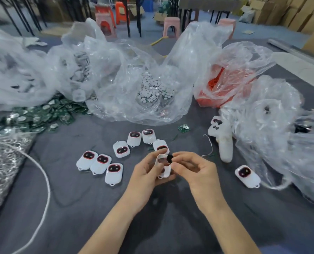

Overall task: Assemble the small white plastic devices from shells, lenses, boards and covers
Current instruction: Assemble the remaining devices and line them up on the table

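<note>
The big desk with a dark grey cloth (79, 208) carries crumpled see-through plastic bags (119, 74) along its far edge. A heap of little green boards (39, 116) lies toward the left edge. White plastic devices with dark, red-rimmed windows (114, 173) lie in a curve near the middle. Just in front of them, the left hand (147, 173) curls its fingers round a small white plastic shell (166, 171). The right hand (194, 171) pinches a tiny round black piece (170, 158) at the shell's top end.
</note>
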Demonstrator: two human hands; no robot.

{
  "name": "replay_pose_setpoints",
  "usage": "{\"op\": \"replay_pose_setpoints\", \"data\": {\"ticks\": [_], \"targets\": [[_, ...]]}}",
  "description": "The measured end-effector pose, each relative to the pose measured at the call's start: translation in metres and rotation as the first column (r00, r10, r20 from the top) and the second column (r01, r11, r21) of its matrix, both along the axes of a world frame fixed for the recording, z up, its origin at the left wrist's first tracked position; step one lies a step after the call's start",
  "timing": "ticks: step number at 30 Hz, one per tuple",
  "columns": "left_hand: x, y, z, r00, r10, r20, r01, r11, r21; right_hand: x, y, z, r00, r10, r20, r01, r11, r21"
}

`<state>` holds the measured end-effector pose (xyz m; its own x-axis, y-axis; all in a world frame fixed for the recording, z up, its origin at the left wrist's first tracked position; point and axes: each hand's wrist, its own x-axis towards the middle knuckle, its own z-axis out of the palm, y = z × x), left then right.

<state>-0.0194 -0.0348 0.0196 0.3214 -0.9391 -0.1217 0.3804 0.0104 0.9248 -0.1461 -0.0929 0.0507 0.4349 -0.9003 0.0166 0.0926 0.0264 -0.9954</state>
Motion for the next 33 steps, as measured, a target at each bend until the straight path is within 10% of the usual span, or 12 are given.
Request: {"op": "replay_pose_setpoints", "data": {"ticks": [12,18,33], "targets": [[-0.008,0.000,0.002,0.994,0.096,0.049,-0.092,0.993,-0.070,-0.003,0.010,-0.001,0.992,-0.126,-0.023,0.111,0.936,-0.334],[-0.010,0.004,0.003,0.963,0.160,0.219,-0.147,0.986,-0.078,0.000,0.012,-0.004,0.983,-0.085,0.163,0.092,0.995,-0.037],[-0.005,0.007,0.002,0.949,0.117,0.294,-0.089,0.990,-0.109,0.018,0.007,-0.017,0.984,-0.178,-0.026,0.171,0.969,-0.177]]}}
